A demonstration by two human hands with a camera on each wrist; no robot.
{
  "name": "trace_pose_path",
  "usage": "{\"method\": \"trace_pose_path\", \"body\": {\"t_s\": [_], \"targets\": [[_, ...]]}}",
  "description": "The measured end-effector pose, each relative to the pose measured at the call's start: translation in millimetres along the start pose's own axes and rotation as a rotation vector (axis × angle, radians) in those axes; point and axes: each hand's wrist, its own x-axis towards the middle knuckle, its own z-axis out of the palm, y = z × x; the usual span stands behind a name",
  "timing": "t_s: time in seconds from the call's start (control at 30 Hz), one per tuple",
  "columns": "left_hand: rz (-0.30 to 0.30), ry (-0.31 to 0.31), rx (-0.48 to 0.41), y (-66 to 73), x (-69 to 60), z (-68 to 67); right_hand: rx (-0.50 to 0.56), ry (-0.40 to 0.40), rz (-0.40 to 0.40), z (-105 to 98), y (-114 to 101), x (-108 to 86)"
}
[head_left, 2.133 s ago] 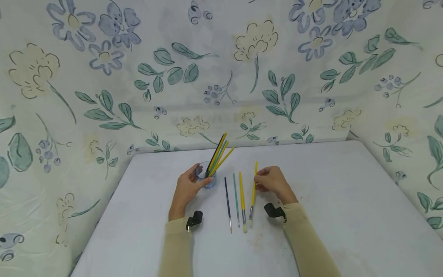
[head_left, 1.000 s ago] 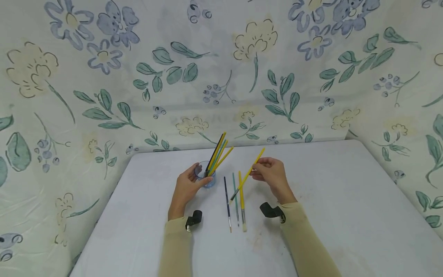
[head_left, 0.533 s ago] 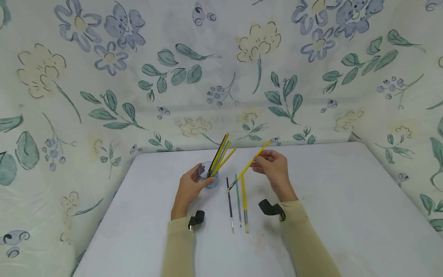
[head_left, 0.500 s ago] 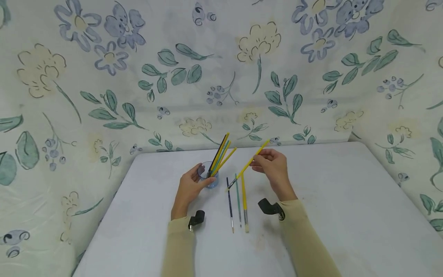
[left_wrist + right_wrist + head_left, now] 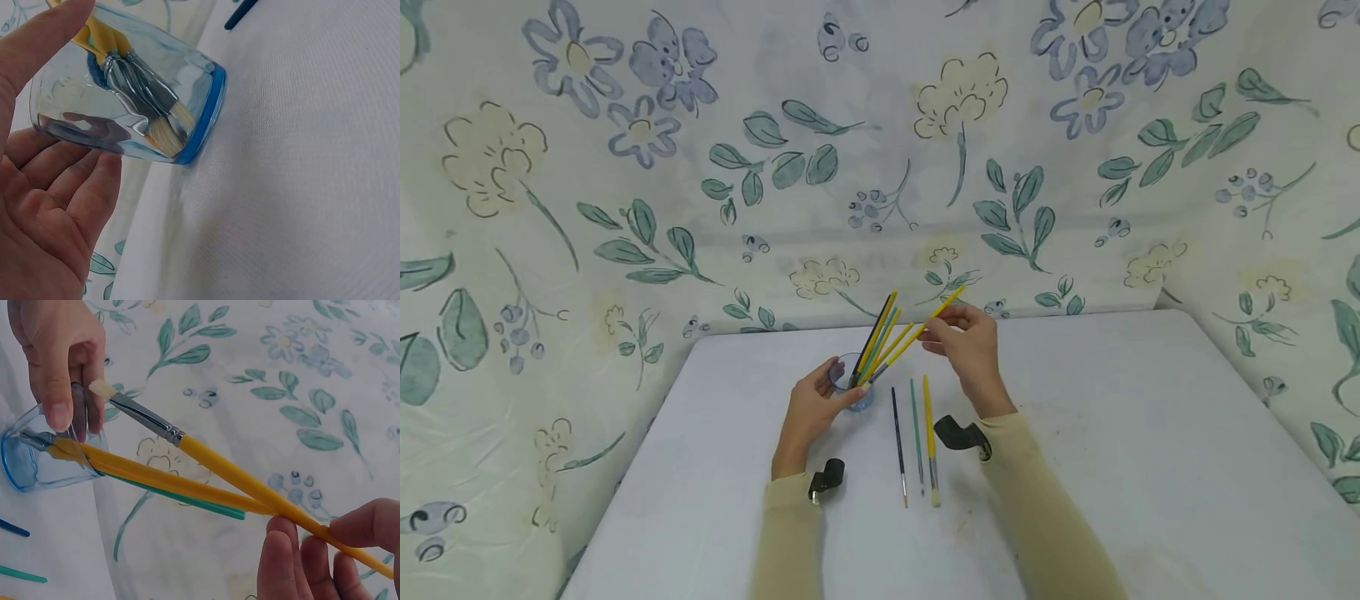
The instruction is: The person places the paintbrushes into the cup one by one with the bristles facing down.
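Presently, the yellow paintbrush (image 5: 231, 472) is held in the air just beside the mouth of the glass (image 5: 207, 115). In the head view its long axis is slanted: the bristles point between 7 and 8 o'clock, towards the glass, and the handle end between 1 and 2 o'clock. The thumb and fingers of the right hand (image 5: 968, 346) pinch its handle; the left hand (image 5: 812, 412) has thumb and fingers curled round the glass.

The paintbrush has a smooth handle, a silvery ferrule and short cream bristles. The glass is transparent, with a blue base, and its standing brushes (image 5: 874, 342) lean towards 1 o'clock.

Between 4 and 5 o'clock from the glass, a dark blue brush (image 5: 898, 442), a green brush (image 5: 917, 433) and a thicker yellow brush (image 5: 929, 425) lie on the white table (image 5: 1112, 433), bristles to 6 o'clock. Behind, at 12 o'clock, hangs a cloth (image 5: 670, 192) with printed flowers and leaves.
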Motion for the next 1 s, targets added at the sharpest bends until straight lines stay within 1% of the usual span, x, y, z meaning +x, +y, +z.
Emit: {"method": "trace_pose_path", "body": {"t_s": [0.1,0.33,0.67,1.0], "targets": [[-0.008,-0.002,-0.002,0.5,-0.6,0.7,0.007,0.011,-0.023,5,1,1.4],[0.007,-0.004,-0.002,2.8,-2.4,0.8,0.003,0.047,-0.048,14,2,2.0],[-0.02,0.013,0.004,3.1,-2.6,1.0,0.015,0.031,-0.049,29,3,3.1],[-0.02,0.013,0.012,2.9,-1.5,1.0,0.007,0.028,-0.042,39,6,4.1]]}}
